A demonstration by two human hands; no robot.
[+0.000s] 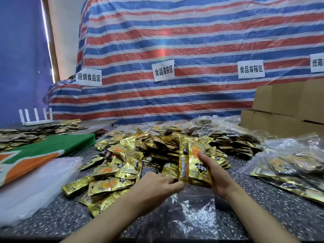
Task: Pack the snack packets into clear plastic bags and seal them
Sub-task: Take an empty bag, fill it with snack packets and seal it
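My right hand (214, 174) grips a small upright stack of gold snack packets (190, 160), thumb across the front packet. My left hand (157, 185) reaches toward the stack's lower left edge, fingertips touching it beside the loose gold packet pile (126, 155). A clear plastic bag (191, 207) lies flat on the speckled table (263, 199) just below both hands. Filled clear bags of packets (294, 165) lie at the right.
A stack of empty clear bags (35, 186) lies at the left, beside a green and orange sheet (43, 151). Cardboard boxes (284, 109) stand at the back right. More bagged packets (219, 130) are heaped behind the pile. A striped tarp with paper signs hangs behind.
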